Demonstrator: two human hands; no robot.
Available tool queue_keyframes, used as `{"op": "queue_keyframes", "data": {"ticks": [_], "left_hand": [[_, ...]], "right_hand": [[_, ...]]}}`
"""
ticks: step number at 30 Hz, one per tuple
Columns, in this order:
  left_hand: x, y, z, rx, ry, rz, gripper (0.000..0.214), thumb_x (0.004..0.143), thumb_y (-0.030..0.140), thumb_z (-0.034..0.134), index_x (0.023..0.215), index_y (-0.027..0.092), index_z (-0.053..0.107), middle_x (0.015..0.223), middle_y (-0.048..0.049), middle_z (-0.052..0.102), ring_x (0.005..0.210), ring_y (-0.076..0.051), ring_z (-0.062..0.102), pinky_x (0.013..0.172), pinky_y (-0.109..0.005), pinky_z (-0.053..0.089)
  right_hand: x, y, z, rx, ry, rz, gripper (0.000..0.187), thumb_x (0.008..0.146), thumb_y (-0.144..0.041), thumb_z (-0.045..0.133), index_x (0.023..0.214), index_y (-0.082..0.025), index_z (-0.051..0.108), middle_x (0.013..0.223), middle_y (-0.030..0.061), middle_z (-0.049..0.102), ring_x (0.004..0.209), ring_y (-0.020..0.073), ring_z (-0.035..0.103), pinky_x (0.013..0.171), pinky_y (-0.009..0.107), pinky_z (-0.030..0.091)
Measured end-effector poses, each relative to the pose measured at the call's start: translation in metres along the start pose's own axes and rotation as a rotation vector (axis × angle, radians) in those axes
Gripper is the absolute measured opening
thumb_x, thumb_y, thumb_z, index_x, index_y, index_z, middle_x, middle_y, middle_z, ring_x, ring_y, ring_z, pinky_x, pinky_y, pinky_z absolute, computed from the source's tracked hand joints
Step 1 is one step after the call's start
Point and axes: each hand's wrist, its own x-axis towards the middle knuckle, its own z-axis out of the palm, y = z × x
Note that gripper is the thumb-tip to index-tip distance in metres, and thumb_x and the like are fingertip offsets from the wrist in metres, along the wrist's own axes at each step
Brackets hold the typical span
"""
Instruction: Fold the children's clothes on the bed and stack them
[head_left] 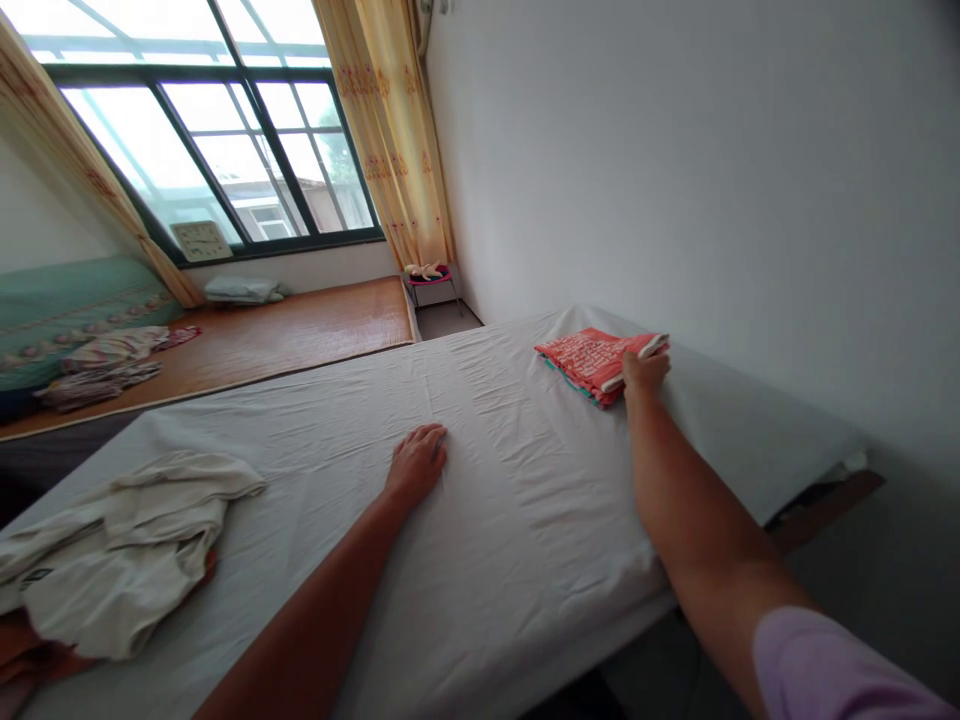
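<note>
My right hand [646, 372] grips the near right corner of a folded red garment [589, 355] with white print. The garment lies in a flat pile at the far right of a white sheet [480, 480], close to the wall. A teal edge shows beneath it, and a pale fold sticks out by my fingers. Palm down on the middle of the sheet, my left hand [420, 462] is empty, its fingers stretched out. To its left, a crumpled cream garment [150, 540] lies spread out, partly over an orange-brown cloth [45, 650].
Beyond the sheet is a low bed with a brown mat [322, 320], carrying rumpled clothes [112, 360] and a pale pillow [244, 290]. A small pink-topped stool [431, 275] stands in the corner. The white wall [675, 180] borders the right side.
</note>
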Motion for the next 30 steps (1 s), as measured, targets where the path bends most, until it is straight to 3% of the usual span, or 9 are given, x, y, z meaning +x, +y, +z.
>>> {"op": "queue_keyframes", "data": {"ticks": [3,5,8,12,17,21,25,27,30], "left_hand": [[-0.002,0.002,-0.001,0.006,-0.006,-0.004,0.035,0.09,0.026,0.043,0.121,0.022,0.058,0.131,-0.006,0.057,0.123,-0.022,0.048,0.105,-0.041,0.036],[-0.004,0.003,-0.001,0.003,-0.006,-0.005,0.035,0.091,0.026,0.042,0.121,0.021,0.058,0.131,-0.0057,0.057,0.123,-0.022,0.048,0.105,-0.04,0.036],[-0.007,0.004,-0.002,0.005,-0.013,-0.012,0.035,0.091,0.027,0.041,0.122,0.022,0.058,0.132,-0.005,0.056,0.123,-0.021,0.047,0.106,-0.039,0.035],[-0.012,0.007,0.0,0.028,-0.034,-0.014,0.037,0.091,0.028,0.042,0.125,0.023,0.056,0.134,-0.0049,0.055,0.125,-0.021,0.045,0.106,-0.039,0.033],[-0.014,-0.001,-0.01,0.079,-0.033,0.008,0.033,0.09,0.03,0.043,0.119,0.028,0.06,0.13,-0.0016,0.059,0.122,-0.019,0.048,0.106,-0.04,0.032],[-0.018,-0.044,-0.051,0.18,0.089,-0.207,0.031,0.089,0.026,0.042,0.109,0.029,0.066,0.126,-0.0016,0.062,0.118,-0.02,0.051,0.105,-0.041,0.032],[-0.046,-0.113,-0.092,0.384,0.235,-0.676,0.04,0.086,0.021,0.043,0.122,0.025,0.061,0.142,-0.0097,0.047,0.13,-0.03,0.038,0.103,-0.054,0.029],[-0.065,-0.143,-0.102,0.448,0.134,-0.864,0.043,0.084,0.015,0.042,0.121,0.023,0.062,0.141,-0.0141,0.048,0.131,-0.035,0.036,0.102,-0.062,0.025],[-0.086,-0.17,-0.104,0.438,0.081,-0.948,0.039,0.083,0.015,0.043,0.111,0.024,0.068,0.128,-0.0165,0.057,0.12,-0.037,0.046,0.095,-0.064,0.03]], "right_hand": [[-0.008,-0.014,-0.012,-0.029,0.288,0.049,0.049,0.078,-0.022,0.042,0.125,-0.011,0.043,0.125,0.024,0.048,0.119,0.0368,0.045,0.092,0.058,0.042],[-0.018,-0.028,-0.014,-0.052,0.304,-0.174,0.051,0.078,-0.019,0.042,0.129,-0.014,0.042,0.133,0.0201,0.045,0.126,0.0335,0.039,0.097,0.055,0.038],[-0.035,-0.038,-0.006,-0.168,0.024,-0.44,0.051,0.083,-0.021,0.041,0.133,-0.015,0.042,0.136,0.0177,0.046,0.129,0.0311,0.037,0.103,0.053,0.031],[-0.046,-0.027,0.019,-0.478,-0.505,-0.452,0.047,0.087,-0.038,0.042,0.128,-0.017,0.053,0.134,0.0175,0.052,0.123,0.0338,0.044,0.101,0.056,0.03],[-0.04,-0.013,0.037,-0.587,-0.586,-0.535,0.046,0.091,-0.039,0.034,0.122,-0.018,0.061,0.119,0.0182,0.061,0.108,0.033,0.056,0.089,0.048,0.041],[-0.039,-0.012,0.037,-0.543,-0.538,-0.566,0.044,0.089,-0.038,0.04,0.123,-0.02,0.063,0.113,0.0189,0.064,0.104,0.0352,0.058,0.082,0.048,0.044],[-0.042,-0.011,0.039,-0.478,-0.515,-0.587,0.042,0.087,-0.037,0.044,0.119,-0.022,0.065,0.112,0.0189,0.065,0.102,0.0365,0.059,0.08,0.051,0.045],[-0.041,-0.01,0.041,-0.45,-0.519,-0.584,0.041,0.085,-0.037,0.046,0.117,-0.024,0.067,0.113,0.0189,0.065,0.101,0.0368,0.059,0.079,0.052,0.044],[-0.039,-0.008,0.045,-0.417,-0.527,-0.604,0.04,0.083,-0.035,0.049,0.114,-0.023,0.069,0.111,0.0201,0.065,0.1,0.038,0.059,0.079,0.052,0.044]]}}
